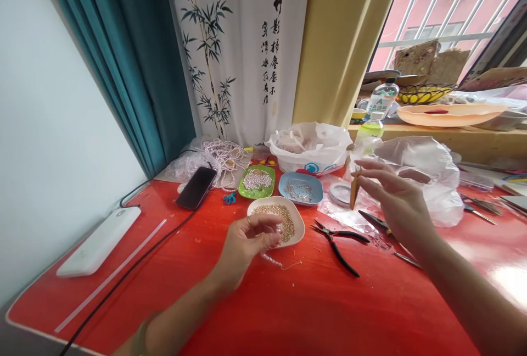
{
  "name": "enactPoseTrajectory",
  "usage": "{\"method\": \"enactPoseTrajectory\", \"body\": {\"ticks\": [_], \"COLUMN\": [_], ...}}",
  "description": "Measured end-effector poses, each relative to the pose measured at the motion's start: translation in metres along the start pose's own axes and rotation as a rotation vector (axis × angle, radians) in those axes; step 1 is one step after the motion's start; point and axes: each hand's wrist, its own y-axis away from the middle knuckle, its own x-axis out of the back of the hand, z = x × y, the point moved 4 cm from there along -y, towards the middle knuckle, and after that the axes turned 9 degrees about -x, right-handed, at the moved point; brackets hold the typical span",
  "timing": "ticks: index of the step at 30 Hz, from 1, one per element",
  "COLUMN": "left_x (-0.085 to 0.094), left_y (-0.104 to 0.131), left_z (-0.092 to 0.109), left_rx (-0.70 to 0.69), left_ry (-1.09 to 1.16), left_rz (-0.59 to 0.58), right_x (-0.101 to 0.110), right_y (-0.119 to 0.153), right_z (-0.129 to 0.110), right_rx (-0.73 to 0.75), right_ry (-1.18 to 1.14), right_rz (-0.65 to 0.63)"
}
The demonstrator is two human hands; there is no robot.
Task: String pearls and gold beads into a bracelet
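The pearly bead strand (272, 259) was in the left hand (242, 243), whose thumb and forefinger were nearly closed, their tips pinched on a few beads. A lower run of it showed at six o'clock from the pinch, with a fine golden tail (292, 265) near its end; whether that run touched the red desk (288, 312) could not be told. The right hand (397, 196), well apart between two and three o'clock from the left, had its fingers drawn together on an orange-brown flat piece (354, 190), held upright.

Good handling seemed to depend on a light pinch close to the beads, firm enough to stop them sliding yet soft enough not to kink the strand. The left wrist was best kept low and quiet, and the golden tail clear of the cream dish (300, 229), where it might have snagged the gold beads (284, 218). A steady upright hold looked wise for the flat piece.

From the cream dish, just beyond the left fingers, the green dish (251, 194) of pale beads stood at eleven o'clock and the blue dish (316, 191) of small bits at one. A silvery coil (331, 194) lay at two, black-handled pliers (331, 233) rested spread at four, and a phone (196, 188) lay at ten.
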Motion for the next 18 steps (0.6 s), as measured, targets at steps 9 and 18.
{"method": "enactPoseTrajectory", "body": {"ticks": [9, 18], "left_x": [-0.001, -0.001], "left_y": [0.0, 0.0], "left_z": [-0.001, -0.005], "left_rx": [0.036, 0.011], "left_ry": [0.003, -0.056], "left_rz": [0.007, -0.05], "right_x": [-0.01, -0.01], "right_y": [-0.053, -0.071], "right_z": [-0.03, 0.034], "right_rx": [-0.028, -0.256], "right_ry": [-0.042, 0.629], "right_rz": [-0.214, -0.201]}}
